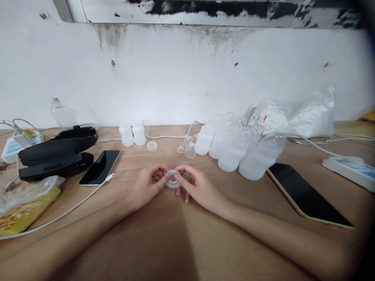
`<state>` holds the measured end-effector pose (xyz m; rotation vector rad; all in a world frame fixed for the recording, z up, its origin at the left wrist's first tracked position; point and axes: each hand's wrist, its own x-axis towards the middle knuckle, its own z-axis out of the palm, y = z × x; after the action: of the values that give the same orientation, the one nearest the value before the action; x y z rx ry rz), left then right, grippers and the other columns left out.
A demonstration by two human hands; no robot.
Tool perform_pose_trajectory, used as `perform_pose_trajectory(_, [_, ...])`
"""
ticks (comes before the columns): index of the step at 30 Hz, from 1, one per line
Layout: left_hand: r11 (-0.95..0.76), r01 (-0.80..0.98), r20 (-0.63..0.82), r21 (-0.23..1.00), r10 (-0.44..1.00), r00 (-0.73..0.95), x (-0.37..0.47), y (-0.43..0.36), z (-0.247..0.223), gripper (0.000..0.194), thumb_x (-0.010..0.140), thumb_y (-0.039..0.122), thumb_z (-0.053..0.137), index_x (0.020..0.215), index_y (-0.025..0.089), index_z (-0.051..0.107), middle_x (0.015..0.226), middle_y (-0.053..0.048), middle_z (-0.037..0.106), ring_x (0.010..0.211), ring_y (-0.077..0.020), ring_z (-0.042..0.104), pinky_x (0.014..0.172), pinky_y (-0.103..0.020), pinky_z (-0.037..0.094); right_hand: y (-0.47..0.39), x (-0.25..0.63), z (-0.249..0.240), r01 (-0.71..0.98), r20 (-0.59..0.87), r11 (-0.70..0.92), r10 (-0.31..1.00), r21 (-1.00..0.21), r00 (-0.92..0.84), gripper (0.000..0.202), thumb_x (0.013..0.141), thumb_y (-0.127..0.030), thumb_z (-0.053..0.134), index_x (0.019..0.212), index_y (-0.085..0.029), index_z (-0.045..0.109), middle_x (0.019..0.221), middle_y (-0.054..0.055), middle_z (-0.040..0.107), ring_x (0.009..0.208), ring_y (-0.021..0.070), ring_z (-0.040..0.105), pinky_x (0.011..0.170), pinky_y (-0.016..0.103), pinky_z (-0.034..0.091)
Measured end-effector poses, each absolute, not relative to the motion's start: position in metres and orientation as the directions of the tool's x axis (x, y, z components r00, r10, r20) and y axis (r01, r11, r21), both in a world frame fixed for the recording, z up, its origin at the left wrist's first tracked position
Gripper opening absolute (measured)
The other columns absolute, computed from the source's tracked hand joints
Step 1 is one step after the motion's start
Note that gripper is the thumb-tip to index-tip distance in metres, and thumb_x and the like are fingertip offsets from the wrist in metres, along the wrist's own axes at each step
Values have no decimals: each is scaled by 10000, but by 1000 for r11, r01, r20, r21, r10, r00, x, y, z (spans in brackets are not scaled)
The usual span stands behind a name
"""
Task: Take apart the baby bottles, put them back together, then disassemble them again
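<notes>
As left hand [148, 185] and right hand [199, 190] pinch its rim, a clear piece [173, 184], round, concentrically ringed.

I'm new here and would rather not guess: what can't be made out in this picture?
All in the head view:
Clear plastic piece: partly covered by the left hand and right hand.
Rear bottles: partly hidden behind front bottles.
Bag label: print too small to read.
Yellow bag: cut off by the left edge.
</notes>
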<state>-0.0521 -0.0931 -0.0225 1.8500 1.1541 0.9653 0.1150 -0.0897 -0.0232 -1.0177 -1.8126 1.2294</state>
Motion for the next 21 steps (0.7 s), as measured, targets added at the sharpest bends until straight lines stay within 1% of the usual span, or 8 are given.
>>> perform_pose_trajectory(2, [-281, 372, 167, 885, 936, 310, -49, -93, -23, 203, 796, 340, 476, 811, 145, 531, 724, -32, 621, 689, -162, 593, 607, -265, 461, -92, 113, -23, 233, 139, 261, 889, -937, -436, 177, 815, -333, 441, 879, -176, 490, 591, -38, 504, 456, 73, 525, 338, 156, 439])
perform_pose_trajectory(4, [-271, 374, 163, 887, 941, 296, -47, -93, -25, 172, 782, 321, 490, 779, 152, 519, 692, -18, 621, 659, -155, 595, 577, -248, 455, -93, 111, -22, 233, 140, 265, 884, -936, -446, 165, 819, -330, 429, 863, -181, 485, 576, -45, 486, 462, 78, 533, 340, 163, 452])
perform_pose_trajectory(9, [-296, 401, 200, 867, 944, 263, -46, -95, -29, 131, 762, 288, 507, 734, 160, 506, 628, 5, 606, 573, -127, 577, 512, -215, 427, -94, 108, -23, 217, 142, 262, 883, -940, -448, 141, 814, -315, 432, 790, -179, 459, 666, -33, 480, 454, 68, 534, 329, 175, 462])
perform_pose_trajectory(12, [-323, 433, 227, 842, 939, 258, -46, -95, -30, 128, 767, 280, 499, 734, 158, 515, 629, 5, 597, 567, -118, 560, 506, -209, 416, -94, 109, -25, 220, 139, 261, 882, -940, -451, 128, 824, -302, 419, 797, -182, 453, 603, -47, 462, 438, 71, 523, 336, 180, 467])
perform_pose_trajectory(14, [-355, 467, 257, 810, 930, 262, -46, -95, -30, 131, 779, 280, 485, 757, 158, 524, 645, 5, 591, 580, -113, 548, 517, -206, 412, -93, 110, -27, 211, 139, 255, 884, -944, -447, 124, 827, -301, 415, 829, -185, 457, 595, -45, 465, 463, 80, 531, 348, 182, 476])
perform_pose_trajectory(15, [-373, 482, 270, 792, 924, 272, -47, -95, -29, 135, 786, 285, 481, 779, 159, 527, 655, 6, 589, 586, -110, 542, 522, -205, 409, -92, 110, -28, 199, 144, 253, 886, -947, -440, 124, 824, -303, 419, 850, -188, 457, 627, -35, 477, 499, 88, 544, 350, 181, 479])
perform_pose_trajectory(18, [-411, 508, 279, 757, 906, 317, -50, -94, -27, 155, 779, 316, 504, 826, 169, 517, 688, 13, 588, 568, -95, 510, 507, -193, 389, -91, 111, -30, 158, 186, 271, 891, -950, -415, 138, 789, -283, 471, 901, -205, 450, 808, 4, 491, 660, 117, 559, 366, 184, 498])
perform_pose_trajectory(21, [-408, 516, 266, 753, 906, 329, -53, -94, -26, 178, 749, 329, 549, 825, 177, 492, 701, 26, 576, 529, -79, 458, 485, -186, 365, -90, 112, -33, 146, 217, 300, 882, -943, -418, 171, 747, -230, 516, 895, -220, 430, 854, 0, 475, 693, 112, 517, 398, 193, 514])
